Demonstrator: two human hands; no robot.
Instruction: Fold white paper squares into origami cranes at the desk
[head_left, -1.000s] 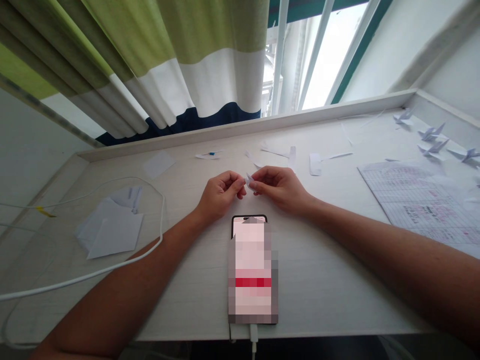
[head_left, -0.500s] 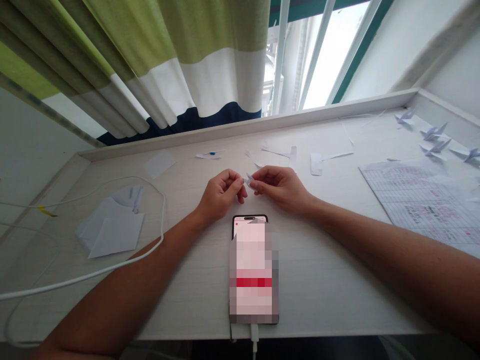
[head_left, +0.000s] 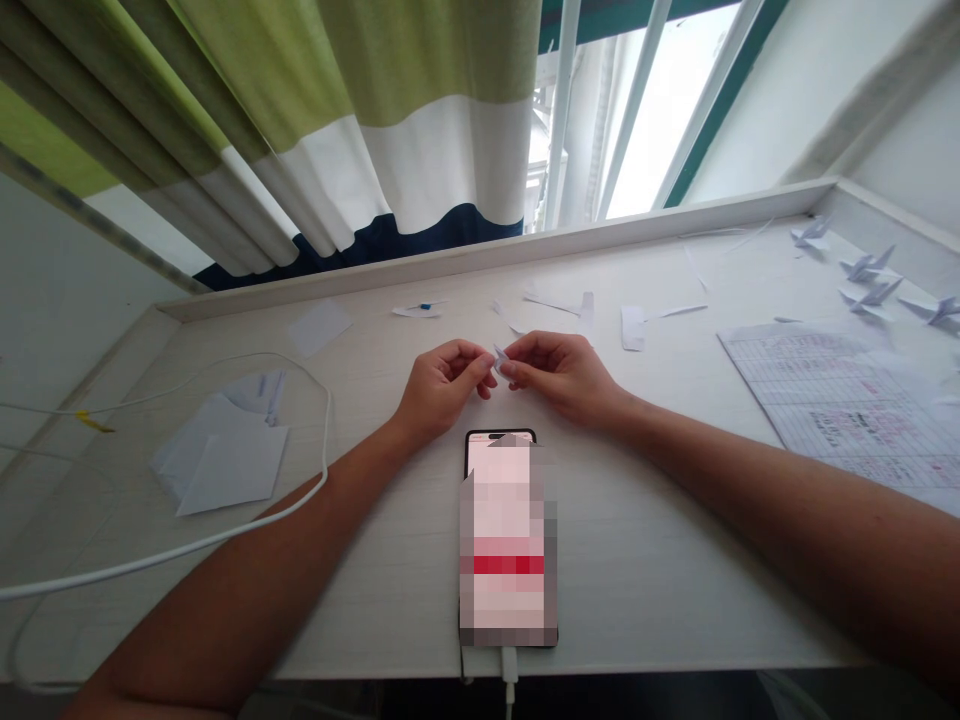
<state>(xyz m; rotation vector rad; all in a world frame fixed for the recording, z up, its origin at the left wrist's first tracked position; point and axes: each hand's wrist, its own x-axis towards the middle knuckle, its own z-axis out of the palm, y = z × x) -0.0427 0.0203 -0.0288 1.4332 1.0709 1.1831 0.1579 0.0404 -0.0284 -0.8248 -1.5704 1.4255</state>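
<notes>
Between my two hands is a small piece of folded white paper (head_left: 500, 357), with a pointed tip sticking up. My right hand (head_left: 559, 372) pinches it from the right between thumb and fingers. From the left, my left hand (head_left: 448, 385) closes thumb and forefinger on the paper's other side. Fingers cover much of the folded piece, so its full shape is hidden. Just below the hands, a phone (head_left: 506, 540) lies face up with its screen lit and blurred.
Several folded paper cranes (head_left: 870, 290) stand at the far right, beside a written sheet (head_left: 825, 400). Paper scraps (head_left: 632, 328) lie along the back. A stack of white paper (head_left: 232, 460) sits at left, and a white cable (head_left: 326, 430) loops over my left forearm.
My left hand has shifted slightly right, its fingertips now closer to my right hand and against the folded paper. My right hand and the phone have stayed in place.
</notes>
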